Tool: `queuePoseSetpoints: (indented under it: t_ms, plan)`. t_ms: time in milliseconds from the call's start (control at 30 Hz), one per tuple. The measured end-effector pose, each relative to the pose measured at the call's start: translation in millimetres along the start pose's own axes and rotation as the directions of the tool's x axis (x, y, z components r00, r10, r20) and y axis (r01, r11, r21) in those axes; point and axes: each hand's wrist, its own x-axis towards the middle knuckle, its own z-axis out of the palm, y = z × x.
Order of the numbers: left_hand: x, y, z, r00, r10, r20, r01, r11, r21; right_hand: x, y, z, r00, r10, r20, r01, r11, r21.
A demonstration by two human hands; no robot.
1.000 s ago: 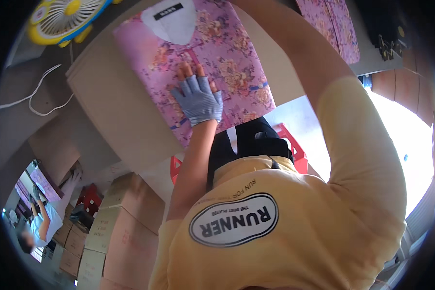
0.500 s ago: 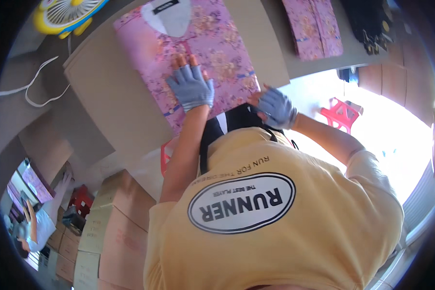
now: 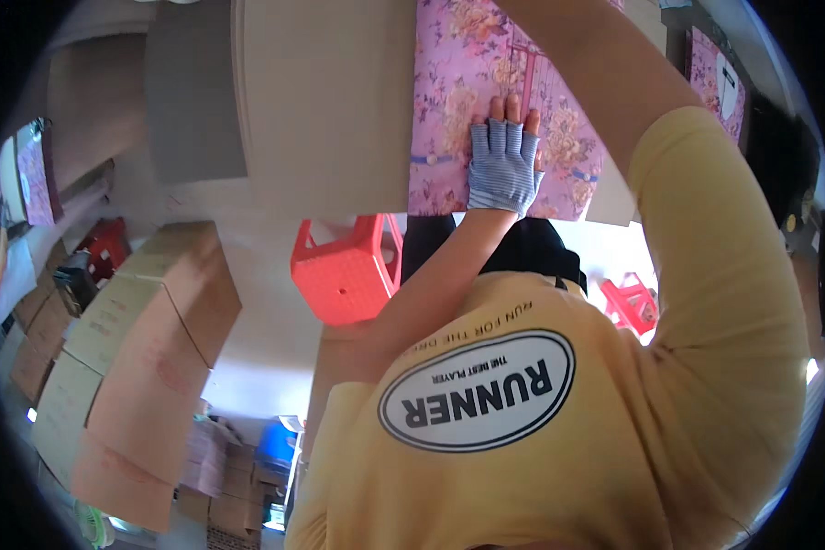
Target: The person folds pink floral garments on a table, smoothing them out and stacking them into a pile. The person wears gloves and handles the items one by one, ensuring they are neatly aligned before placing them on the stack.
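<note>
A folded pink floral garment with a dark pink placket lies flat on the table, running past the top of the view. My left hand, in a grey striped fingerless glove, rests palm-down on its lower part with fingers stretched out. Across the garment's right side reaches my right forearm. The right hand itself lies beyond the upper edge, so its fingers are hidden. Another pink floral garment with a pale neck piece shows at the far right.
The tan table board extends left of the garment. Below its edge stands a red plastic stool; a second red stool is at right. Cardboard boxes are stacked at lower left. Part of another person appears at the left rim.
My right hand has left the garment's near edge and reached far forward out of view. My left hand stays flat on the garment, nearer its lower edge. The view has swung round.
</note>
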Motion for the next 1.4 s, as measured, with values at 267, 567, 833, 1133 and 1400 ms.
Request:
queuePoseSetpoints:
  t_ms: [267, 567, 833, 1133, 1400]
  plan:
    - [-6.6, 0.5, 7.7, 0.997, -0.06, 0.045, 0.062, 0.996, -0.064, -114.8, -180.6, -73.4, 0.873, -0.443, 0.203, 0.333, 0.846, 0.416]
    - [-7.2, -1.5, 6.2, 0.996, 0.047, -0.076, -0.037, 0.991, 0.129, -190.4, -310.6, -149.5, 0.25, -0.839, 0.482, 0.022, 0.503, 0.864]
    - [-6.5, 16.7, -9.4, 0.992, -0.109, 0.057, 0.1, 0.985, 0.139, -334.0, -115.2, -188.8, 0.614, 0.715, 0.336, -0.751, 0.396, 0.529]
    - [-10.2, 10.1, -6.4, 0.997, 0.017, -0.069, 0.0, 0.973, 0.23, -358.2, -67.6, -240.5, 0.271, 0.753, 0.599, -0.929, 0.043, 0.367]
    - [103.9, 223.6, 27.5, 0.883, 0.447, 0.142, -0.464, 0.877, 0.127, -518.7, 145.1, -392.1, 0.157, 0.911, 0.382, -0.858, -0.065, 0.51]
